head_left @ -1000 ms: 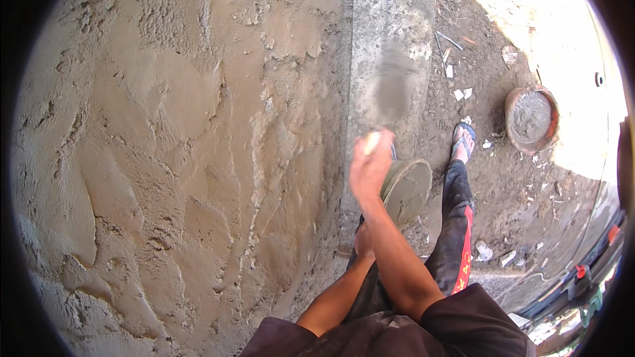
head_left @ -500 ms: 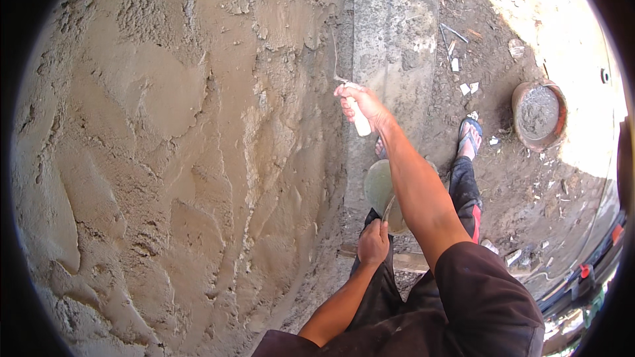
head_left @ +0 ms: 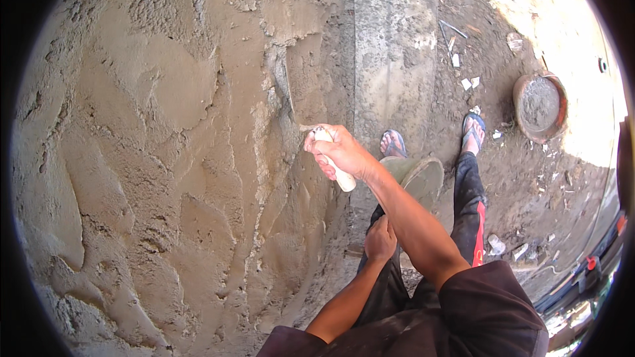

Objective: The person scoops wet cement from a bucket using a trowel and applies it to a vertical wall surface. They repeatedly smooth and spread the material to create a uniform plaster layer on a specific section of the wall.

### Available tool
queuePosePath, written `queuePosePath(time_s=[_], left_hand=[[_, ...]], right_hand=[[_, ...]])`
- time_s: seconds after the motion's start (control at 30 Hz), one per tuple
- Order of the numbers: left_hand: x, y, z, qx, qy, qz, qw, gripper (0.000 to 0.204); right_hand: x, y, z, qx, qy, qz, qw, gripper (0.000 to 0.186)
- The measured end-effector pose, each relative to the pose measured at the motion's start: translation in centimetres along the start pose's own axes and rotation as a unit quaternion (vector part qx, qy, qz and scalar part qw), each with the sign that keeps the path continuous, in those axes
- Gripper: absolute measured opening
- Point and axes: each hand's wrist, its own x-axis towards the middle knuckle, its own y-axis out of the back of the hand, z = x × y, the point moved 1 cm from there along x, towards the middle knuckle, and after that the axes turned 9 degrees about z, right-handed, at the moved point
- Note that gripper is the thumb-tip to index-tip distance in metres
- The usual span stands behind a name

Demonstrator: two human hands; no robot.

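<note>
Remotely, I saw partial lettering (head_left: 477,258) on a red trouser stripe (head_left: 480,228), grey mix (head_left: 539,104) in a reddish tub (head_left: 563,114), a bucket (head_left: 400,166) by the legs, right hand (head_left: 336,151) wrapped round a trowel (head_left: 344,180), blade against the mortar-coated surface (head_left: 178,158), left hand (head_left: 381,239)'s grip I couldn't tell.

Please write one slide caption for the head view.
A right hand holds a pale-handled trowel at a rough, mortar-coated wall.

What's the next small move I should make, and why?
I'd probably ease the trowel left over the rough ridge: the right hand grips its handle firmly, its blade appears edge-on close to the mortar-coated wall, and that ridge lies just left of it.
</note>
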Motion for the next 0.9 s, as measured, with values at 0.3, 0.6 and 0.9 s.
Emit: queuePosePath(time_s=[0.3, 0.6, 0.9], left_hand=[[0.5, -0.4, 1.3, 0.046, 0.045, -0.052, 0.997, 0.03], [1.1, 0.0, 2.0, 0.033, 0.04, -0.048, 0.998, 0.027], [-1.2, -1.2, -3.8, -0.002, -0.05, -0.059, 0.997, 0.025]], right_hand=[[-5.5, -5.6, 2.9, -0.084, 0.073, 0.045, 0.993, 0.01], [-6.9, -0.5, 5.2, 0.049, 0.047, 0.12, 0.99, 0.014], [-2.5, 0.0, 7.4, 0.011, -0.063, 0.048, 0.997, 0.01]])
